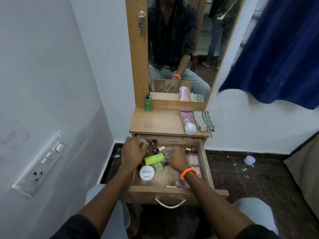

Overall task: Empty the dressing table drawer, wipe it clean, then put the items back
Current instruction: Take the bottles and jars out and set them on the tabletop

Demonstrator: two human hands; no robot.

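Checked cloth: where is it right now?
In the head view, the checked cloth lies on the right end of the dressing table top, beside the pink bottle lying on its side, above the open drawer.

Both reaching into the open drawer (205, 167): left hand (133, 152) at the rear left, right hand (175, 158) toward the middle. Between the two hands: a stick tube (153, 159), lying flat, with small bottles (155, 147) just behind. Nearer than the left hand: a round tin (147, 173). Right of the right hand: a flat pack (193, 160) along the drawer wall. Beyond both hands, on the surface (155, 121): pump bottle (148, 102) rear left, tube (187, 121) and folded cloth (203, 120) side by side at right.
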